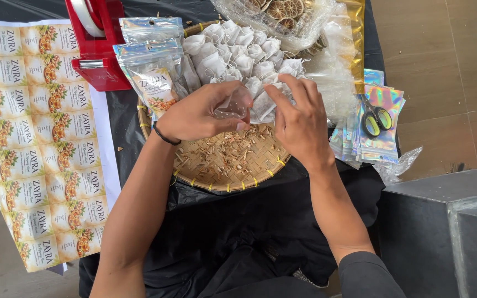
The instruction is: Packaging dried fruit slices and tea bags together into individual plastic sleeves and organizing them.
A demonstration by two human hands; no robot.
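Left hand [197, 117] pinches a small translucent filter bag [232, 105] between thumb and fingers; right hand [299, 121] grips the same bag's far edge with its fingertips. Beneath both: woven bamboo tray [233, 182] strewn with dried shavings. Just beyond the hands, a heap of white filled bags [238, 52]. Right of the right hand, scissors [376, 118] on holographic pouches [382, 143]. Left of the left hand, a label sheet [34, 143].

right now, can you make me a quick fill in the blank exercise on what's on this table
1. Both hands, left hand and right hand, hold a small sachet over a round woven ____.
2. The scissors lie on a stack of shiny ____.
3. The tape dispenser is coloured ____.
4. The label sheet lies on the person's ____ side.

Missing words: tray; pouches; red; left
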